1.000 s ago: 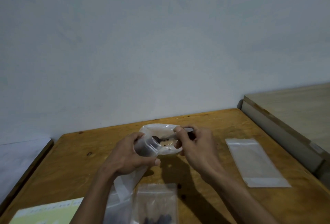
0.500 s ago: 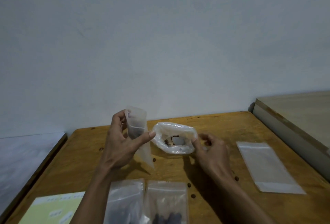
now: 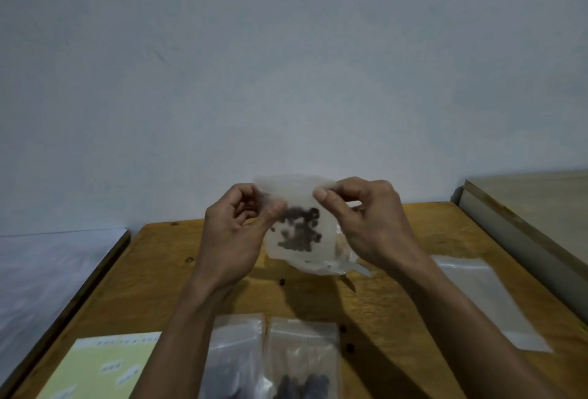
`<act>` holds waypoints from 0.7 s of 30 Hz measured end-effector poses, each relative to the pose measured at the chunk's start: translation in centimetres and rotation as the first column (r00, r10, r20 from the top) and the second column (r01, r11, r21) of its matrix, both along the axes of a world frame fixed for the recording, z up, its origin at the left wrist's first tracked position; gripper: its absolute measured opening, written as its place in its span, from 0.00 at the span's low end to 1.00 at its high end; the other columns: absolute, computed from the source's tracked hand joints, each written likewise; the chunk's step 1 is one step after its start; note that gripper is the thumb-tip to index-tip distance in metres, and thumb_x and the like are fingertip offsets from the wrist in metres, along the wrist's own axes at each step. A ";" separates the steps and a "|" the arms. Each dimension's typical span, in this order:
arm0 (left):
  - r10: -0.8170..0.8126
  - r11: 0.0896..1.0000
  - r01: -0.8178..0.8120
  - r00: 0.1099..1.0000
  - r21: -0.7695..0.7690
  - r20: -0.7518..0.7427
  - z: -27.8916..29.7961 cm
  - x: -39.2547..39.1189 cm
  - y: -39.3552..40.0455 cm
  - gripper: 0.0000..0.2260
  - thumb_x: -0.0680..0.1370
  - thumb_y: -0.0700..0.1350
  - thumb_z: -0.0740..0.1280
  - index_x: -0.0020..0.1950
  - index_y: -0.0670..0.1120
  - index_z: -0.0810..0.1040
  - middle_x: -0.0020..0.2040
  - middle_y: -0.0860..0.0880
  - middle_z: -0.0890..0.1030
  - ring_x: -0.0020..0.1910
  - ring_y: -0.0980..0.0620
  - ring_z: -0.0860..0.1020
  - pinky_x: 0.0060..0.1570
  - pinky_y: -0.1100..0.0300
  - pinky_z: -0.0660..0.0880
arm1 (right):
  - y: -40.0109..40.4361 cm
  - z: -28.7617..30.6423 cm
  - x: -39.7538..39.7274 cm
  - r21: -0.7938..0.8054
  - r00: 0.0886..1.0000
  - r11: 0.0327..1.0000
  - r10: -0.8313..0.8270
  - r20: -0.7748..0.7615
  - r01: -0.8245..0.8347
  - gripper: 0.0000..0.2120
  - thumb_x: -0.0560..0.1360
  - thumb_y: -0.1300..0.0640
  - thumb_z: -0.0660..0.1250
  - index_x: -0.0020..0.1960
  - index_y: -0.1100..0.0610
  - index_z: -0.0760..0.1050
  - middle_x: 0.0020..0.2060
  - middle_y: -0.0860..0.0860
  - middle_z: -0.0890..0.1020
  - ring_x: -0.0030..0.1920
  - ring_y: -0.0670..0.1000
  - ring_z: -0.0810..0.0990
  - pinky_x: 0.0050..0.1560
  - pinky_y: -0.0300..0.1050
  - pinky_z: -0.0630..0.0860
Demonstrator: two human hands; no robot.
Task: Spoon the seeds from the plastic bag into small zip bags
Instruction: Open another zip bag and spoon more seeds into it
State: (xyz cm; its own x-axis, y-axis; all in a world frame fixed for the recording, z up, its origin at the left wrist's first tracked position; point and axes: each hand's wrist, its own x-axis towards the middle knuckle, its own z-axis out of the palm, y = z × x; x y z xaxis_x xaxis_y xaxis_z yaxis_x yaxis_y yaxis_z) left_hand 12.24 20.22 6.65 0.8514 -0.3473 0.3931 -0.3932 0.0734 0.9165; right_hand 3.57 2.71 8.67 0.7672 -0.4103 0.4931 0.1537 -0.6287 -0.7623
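Note:
I hold a small clear zip bag (image 3: 299,233) up in front of me, above the wooden table (image 3: 159,274), with dark seeds inside it. My left hand (image 3: 234,236) pinches its top left corner. The top right corner is pinched by my right hand (image 3: 366,220). The bigger plastic seed bag (image 3: 345,260) lies on the table behind the small bag, mostly hidden by it and my right hand. No spoon is visible.
Two filled zip bags (image 3: 235,363) (image 3: 302,363) lie at the near table edge between my forearms. An empty zip bag (image 3: 483,297) lies flat at the right. A pale green label sheet (image 3: 105,367) sits at the near left. A lower wooden surface (image 3: 534,207) adjoins the right side.
My left hand lifted the small zip bag up from beside the seed bag. My right hand left the seed bag and took the small bag's other top corner.

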 end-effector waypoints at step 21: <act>-0.085 0.994 0.079 0.993 -0.075 -0.086 -0.2 -2.6 -2.0 0.10 0.71 0.44 0.73 0.43 0.37 0.84 0.39 0.41 0.86 0.39 0.46 0.85 0.39 0.53 0.84 | 0.0 -1.4 -1.5 0.570 0.942 0.777 0.335 -0.014 -0.268 0.16 0.65 0.53 0.78 0.47 0.63 0.85 0.42 0.59 0.87 0.45 0.58 0.87 0.50 0.56 0.83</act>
